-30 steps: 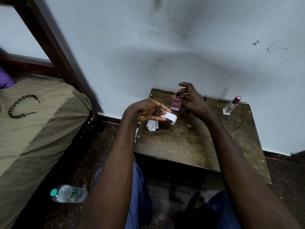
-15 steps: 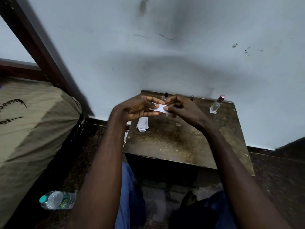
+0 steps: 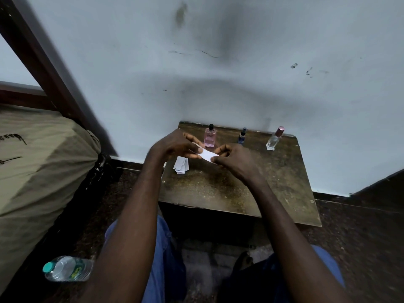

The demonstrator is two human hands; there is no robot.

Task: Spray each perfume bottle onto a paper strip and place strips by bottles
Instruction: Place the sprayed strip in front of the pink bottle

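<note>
Against a scuffed pale wall (image 3: 218, 84) we are inspecting a small dark worktop (image 3: 229, 189), with a bed (image 3: 39, 162) standing to its left and a plastic water bottle (image 3: 66, 268) lying on the floor. Three perfume bottles are standing upright along the worktop's far edge, well apart: a pink bottle (image 3: 210, 137), a small blue bottle (image 3: 242, 137) and a clear bottle with a rosy cap (image 3: 274, 139). We are finding no strip lying beside any of them.

Both hands are hovering just in front of the pink bottle. The left hand (image 3: 175, 145) and the right hand (image 3: 231, 159) are each pinching an end of one white paper strip (image 3: 206, 154), both grips closed on it, and neither is touching a bottle. A small pile of spare strips (image 3: 181, 166) is resting on the worktop below the left hand.

We cannot tell whether this strip is carrying scent. In our judgement the task is standing at an early stage: no placement is showing as done, and at least two bottles appear to be awaiting their spray.
</note>
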